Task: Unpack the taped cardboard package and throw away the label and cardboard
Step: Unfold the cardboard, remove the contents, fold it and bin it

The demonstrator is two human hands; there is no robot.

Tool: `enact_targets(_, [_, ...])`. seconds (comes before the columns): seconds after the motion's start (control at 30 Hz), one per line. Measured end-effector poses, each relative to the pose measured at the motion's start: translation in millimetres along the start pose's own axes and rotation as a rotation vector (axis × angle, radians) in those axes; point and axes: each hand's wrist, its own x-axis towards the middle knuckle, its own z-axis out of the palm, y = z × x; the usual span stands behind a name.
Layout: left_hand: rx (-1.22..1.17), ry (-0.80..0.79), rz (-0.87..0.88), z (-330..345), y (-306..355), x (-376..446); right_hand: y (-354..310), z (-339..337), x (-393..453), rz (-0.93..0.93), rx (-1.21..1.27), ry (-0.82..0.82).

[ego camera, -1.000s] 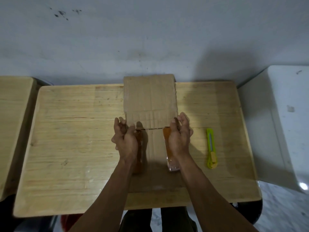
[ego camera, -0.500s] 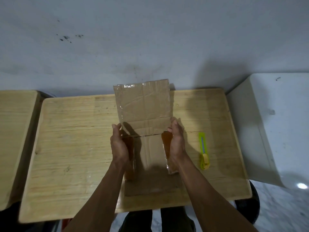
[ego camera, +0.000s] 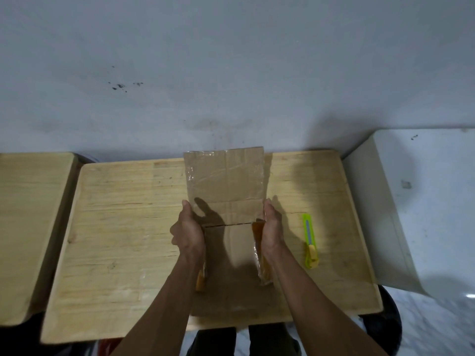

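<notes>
Cardboard (ego camera: 226,191) opened flat on worktop (ego camera: 123,227), both hands at its side edges.

Near end of the cardboard lies under the forearms, in shadow; hard to make out. Brown tape strips (ego camera: 261,255) stand up along both sides, the left one mostly hidden behind the wrist. Left hand (ego camera: 189,233) and right hand (ego camera: 272,231) each grasp a side edge at the cross cut; fingers curl out of sight, thumbs on the near face. No contents visible inside. Far flap tilts up past the hands, clear tape on it, reaching the worktop's far edge. Yellow-green cutter (ego camera: 309,240) lies just right of the right hand, apart.
</notes>
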Motion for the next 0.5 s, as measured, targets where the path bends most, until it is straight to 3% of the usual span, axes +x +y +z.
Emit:
enact_targets(0.1, [0.014, 0.037, -0.009, -0.5, 2.6, -3.5, 18.8, -2.8, 26.0, 0.024, -0.073, 0.029])
enact_targets(0.3, [-0.17, -0.214, -0.059, -2.9, 19.0, -23.3, -44.2, 4.0, -25.6, -0.049, -0.096, -0.073])
enact_targets(0.5, [-0.177, -0.254, -0.015, -10.4, 26.0, -23.4, -49.5, -5.9, -42.7, -0.037, -0.117, -0.126])
